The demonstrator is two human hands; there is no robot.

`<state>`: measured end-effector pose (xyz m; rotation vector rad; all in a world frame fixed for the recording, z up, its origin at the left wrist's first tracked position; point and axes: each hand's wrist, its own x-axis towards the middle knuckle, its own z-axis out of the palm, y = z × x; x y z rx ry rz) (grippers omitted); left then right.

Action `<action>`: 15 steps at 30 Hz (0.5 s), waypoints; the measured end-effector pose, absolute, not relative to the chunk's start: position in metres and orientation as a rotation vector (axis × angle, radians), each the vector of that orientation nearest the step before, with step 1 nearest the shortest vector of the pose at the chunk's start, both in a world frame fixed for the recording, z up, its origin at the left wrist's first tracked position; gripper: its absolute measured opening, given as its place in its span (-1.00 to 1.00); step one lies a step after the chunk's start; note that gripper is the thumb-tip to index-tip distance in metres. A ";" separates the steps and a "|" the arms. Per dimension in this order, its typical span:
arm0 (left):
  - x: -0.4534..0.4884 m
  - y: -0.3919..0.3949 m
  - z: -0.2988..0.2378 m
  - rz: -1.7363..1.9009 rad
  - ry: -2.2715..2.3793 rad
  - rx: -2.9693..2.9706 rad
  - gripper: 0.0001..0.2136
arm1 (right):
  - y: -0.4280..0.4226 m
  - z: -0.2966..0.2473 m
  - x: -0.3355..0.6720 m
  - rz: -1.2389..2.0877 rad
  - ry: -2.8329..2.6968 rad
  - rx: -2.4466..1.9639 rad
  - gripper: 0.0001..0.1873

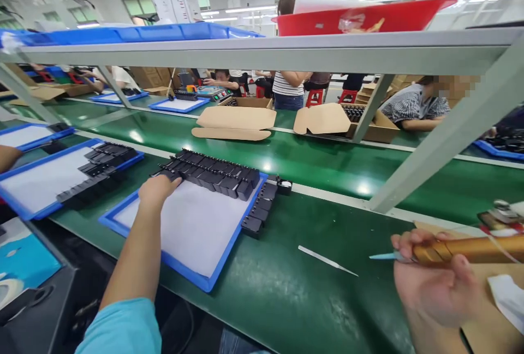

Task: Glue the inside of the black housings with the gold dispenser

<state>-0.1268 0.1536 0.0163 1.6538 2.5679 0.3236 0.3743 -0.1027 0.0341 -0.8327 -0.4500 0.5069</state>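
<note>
Evidently the fingers of the right hand [436, 288] are curled around a gold-coloured tool [470, 249], closed against its barrel with the palm turned up. The tool's pale blue tip [382, 256] points leftward in the view, raised above the tabletop [282, 302]. The fingers of the left hand [156, 190] reach to the near edge of the rows of black blocks [216, 172], at their left end; one finger extends along a block there, but how far the others are opened, and whether they grip anything, cannot be told.

Those blocks stand close together along the far side of a blue-rimmed tray [223, 267], on a white sheet [196, 228] whose nearer part is bare. Just beyond the tray's right rim, a short line of more black blocks [258, 211] lies on the tabletop. Between the tray and the right hand, a thin white stick [326, 260] with a tapered end lies flat, touching neither.

To the left, a second blue tray [88, 146] carries its own staggered black blocks [98, 171]. Farther back, past a glossy green strip [286, 153], sit open cardboard boxes [379, 127] and a co-worker in a patterned shirt [413, 105]. Overhead, a shelf [254, 54] bears a red basin [360, 19].
</note>
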 end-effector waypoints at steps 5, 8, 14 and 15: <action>0.026 0.130 0.048 0.523 1.602 2.574 -0.45 | -0.104 0.021 0.381 0.558 -0.510 -0.731 -0.76; 0.120 0.134 0.041 0.334 1.068 2.882 -0.34 | -0.102 0.018 0.382 0.568 -0.551 -0.693 -0.74; 0.205 0.160 0.029 -0.086 1.120 2.801 -0.69 | -0.100 0.021 0.380 0.604 -0.575 -0.661 -0.75; 0.207 0.158 0.032 -0.102 1.105 2.816 -0.75 | -0.101 0.021 0.380 0.611 -0.579 -0.657 -0.75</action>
